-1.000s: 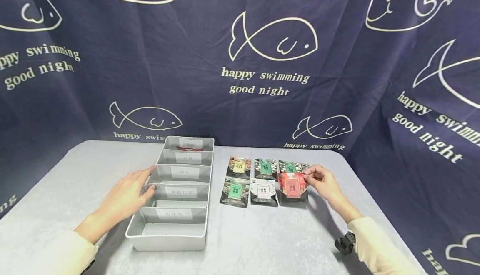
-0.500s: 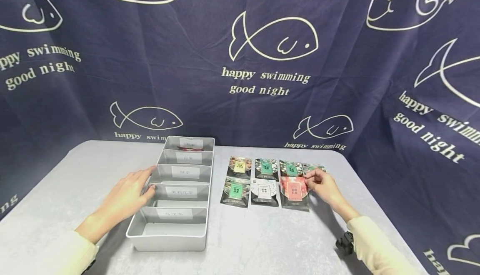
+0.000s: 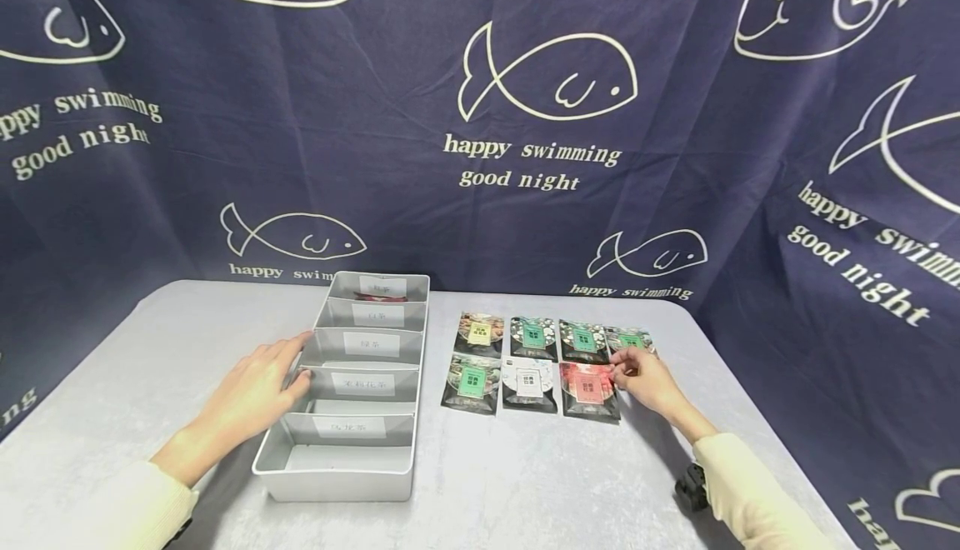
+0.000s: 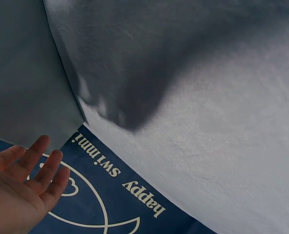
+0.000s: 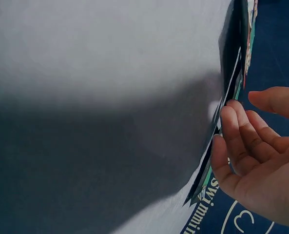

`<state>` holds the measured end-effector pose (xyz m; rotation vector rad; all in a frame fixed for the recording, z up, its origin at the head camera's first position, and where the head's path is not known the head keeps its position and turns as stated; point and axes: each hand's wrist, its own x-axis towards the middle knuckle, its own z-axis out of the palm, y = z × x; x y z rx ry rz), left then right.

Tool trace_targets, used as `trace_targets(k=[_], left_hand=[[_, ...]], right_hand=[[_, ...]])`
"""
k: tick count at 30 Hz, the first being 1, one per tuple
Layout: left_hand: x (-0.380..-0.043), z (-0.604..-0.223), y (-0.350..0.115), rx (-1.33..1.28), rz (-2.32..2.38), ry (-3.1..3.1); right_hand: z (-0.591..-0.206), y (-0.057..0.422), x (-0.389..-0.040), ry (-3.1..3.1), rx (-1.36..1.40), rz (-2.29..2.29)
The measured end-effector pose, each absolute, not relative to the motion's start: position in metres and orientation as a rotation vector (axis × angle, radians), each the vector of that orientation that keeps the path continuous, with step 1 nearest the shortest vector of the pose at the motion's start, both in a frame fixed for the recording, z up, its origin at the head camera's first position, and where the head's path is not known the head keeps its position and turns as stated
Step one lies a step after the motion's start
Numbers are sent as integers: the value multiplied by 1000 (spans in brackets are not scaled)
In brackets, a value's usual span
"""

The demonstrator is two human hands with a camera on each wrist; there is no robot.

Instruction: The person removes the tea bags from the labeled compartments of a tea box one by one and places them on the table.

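Note:
A long grey box [image 3: 341, 483] with labelled compartments stands left of centre. My left hand [image 3: 251, 392] is at its left side, fingertips at the rim; in the left wrist view the fingers are spread. Right of the box, tea packets lie flat in two rows. The front row has a green-labelled packet [image 3: 470, 383], a white packet [image 3: 528, 383] and a red packet [image 3: 590, 390]. My right hand [image 3: 648, 379] is at the red packet's upper right corner. In the right wrist view its thumb stands apart from the fingers, with nothing gripped between them.
Behind are a yellow-labelled packet [image 3: 479, 335], a teal-labelled packet [image 3: 533, 337], another green-labelled packet [image 3: 582, 340] and one partly hidden packet [image 3: 632, 338]. Something red [image 3: 380, 297] lies in the box's far compartment. A dark blue curtain [image 3: 405, 117] rises behind the table.
The red packet has come down from overlapping the back row to lie flat in the front row. My right hand has moved slightly nearer and loosened from it; the left hand stays put.

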<state>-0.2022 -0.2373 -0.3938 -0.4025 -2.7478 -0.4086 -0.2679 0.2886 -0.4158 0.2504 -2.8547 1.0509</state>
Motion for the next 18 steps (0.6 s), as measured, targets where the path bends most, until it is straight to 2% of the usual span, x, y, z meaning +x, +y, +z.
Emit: trace_targets(k=[7,18], left_hand=[[-203,-394,-238,-399,-402,-2749],[-202,-394,-237,-401,-398,-2745]], right_hand=[[-415,290,-270,-2891,272,948],[-404,275,-277,-2788,459,880]])
